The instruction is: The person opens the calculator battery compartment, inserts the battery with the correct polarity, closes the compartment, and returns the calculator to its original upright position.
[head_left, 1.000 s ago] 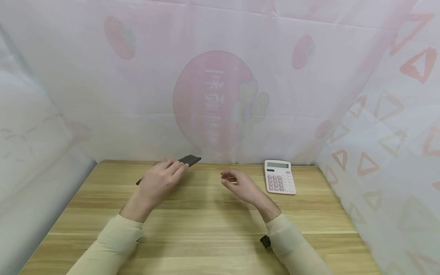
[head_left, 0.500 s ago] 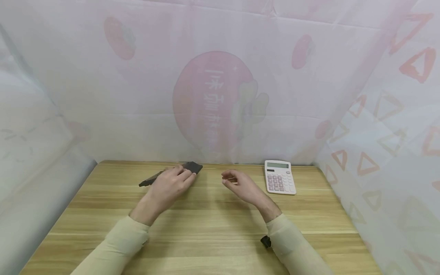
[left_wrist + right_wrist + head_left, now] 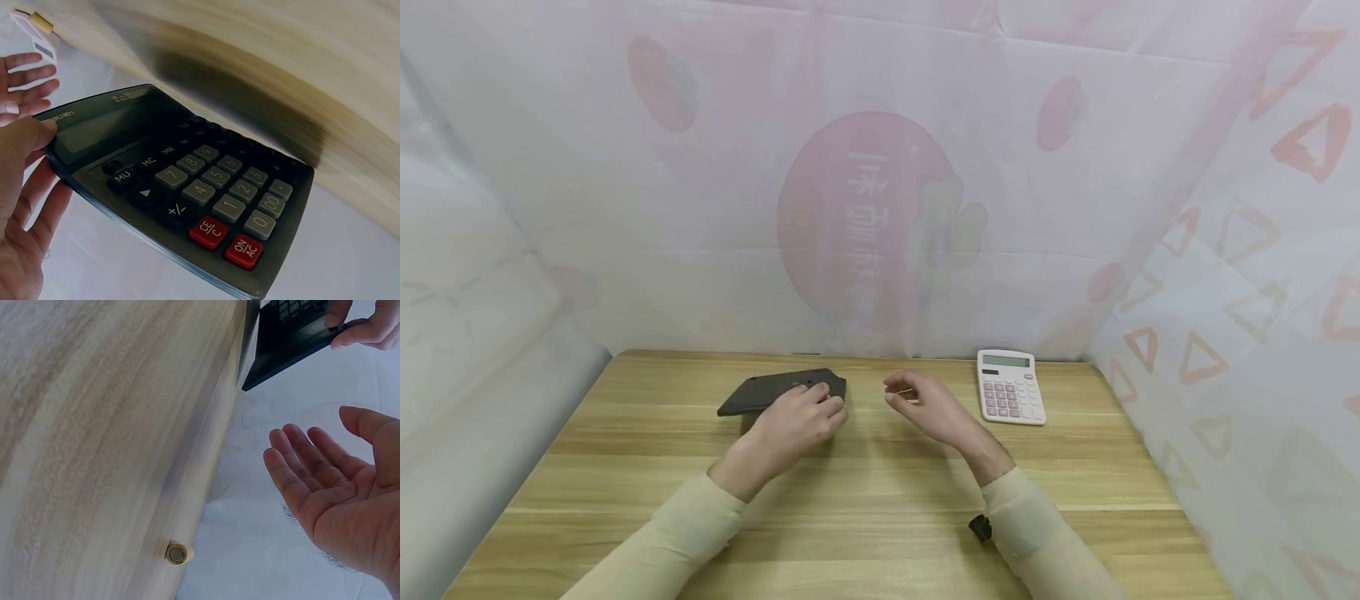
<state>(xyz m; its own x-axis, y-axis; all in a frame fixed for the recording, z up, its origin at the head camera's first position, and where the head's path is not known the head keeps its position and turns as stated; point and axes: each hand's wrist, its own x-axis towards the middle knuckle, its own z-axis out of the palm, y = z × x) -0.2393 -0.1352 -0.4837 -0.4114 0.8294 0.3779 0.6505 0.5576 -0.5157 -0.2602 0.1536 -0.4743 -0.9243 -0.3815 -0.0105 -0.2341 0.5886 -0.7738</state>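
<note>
My left hand point(image 3: 797, 423) grips a black calculator point(image 3: 763, 390) by one end, tilted above the table with its back turned up in the head view. In the left wrist view, the thumb presses the display end of the calculator point(image 3: 187, 181), with fingers behind it; grey keys and two red keys face that camera. My right hand point(image 3: 934, 410) hangs over the table with fingers loosely bent, holding nothing. Its palm and spread fingers show in the right wrist view point(image 3: 344, 494). A white calculator with pink keys point(image 3: 1011, 387) lies to its right.
The wooden table point(image 3: 850, 533) ends against a pale printed cloth point(image 3: 715, 208) behind, with cloth on both sides. A small brass-coloured cylinder with a grey round end point(image 3: 177, 553) appears in the right wrist view. A black clip point(image 3: 980, 527) sits by the right sleeve.
My left hand has moved right and nearer with the black calculator, turning it so that its back now shows broadly. The right hand and white calculator have barely moved.
</note>
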